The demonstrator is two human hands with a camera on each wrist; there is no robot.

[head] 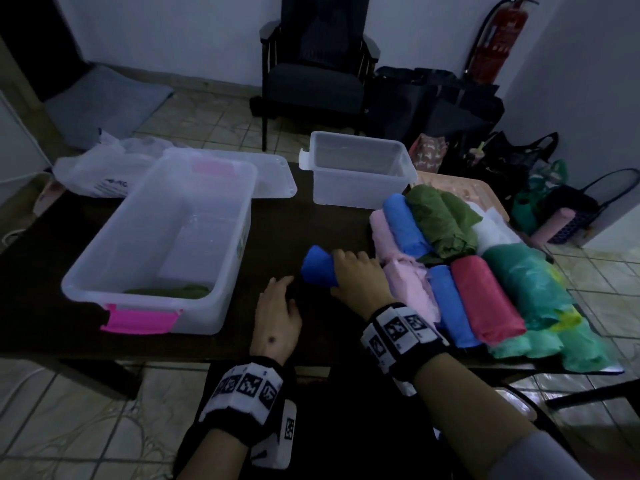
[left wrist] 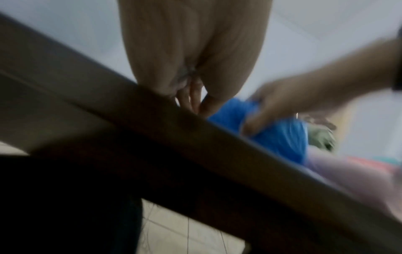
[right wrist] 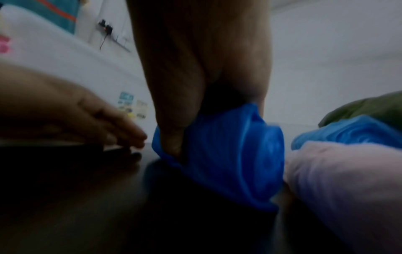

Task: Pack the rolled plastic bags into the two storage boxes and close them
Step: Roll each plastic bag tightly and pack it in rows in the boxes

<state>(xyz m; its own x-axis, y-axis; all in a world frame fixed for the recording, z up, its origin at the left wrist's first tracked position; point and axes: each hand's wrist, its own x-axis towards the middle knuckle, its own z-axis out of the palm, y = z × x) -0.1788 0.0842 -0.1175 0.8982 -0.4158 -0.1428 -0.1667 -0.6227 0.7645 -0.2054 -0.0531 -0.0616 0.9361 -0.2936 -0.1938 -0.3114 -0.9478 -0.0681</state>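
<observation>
Blue roll | right hand grips | large box: green roll

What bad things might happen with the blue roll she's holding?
The right hand grips the blue roll at one end only, so it might unroll when lifted. The pile of rolls lies right beside that hand, with some rolls at the table edge; a nudge may push them off.

You had a rolled blue bag lying on the dark table just left of the pile of rolled bags. The large clear box, pink-latched, stood open holding one green roll; the small clear box stood open farther back.
</observation>
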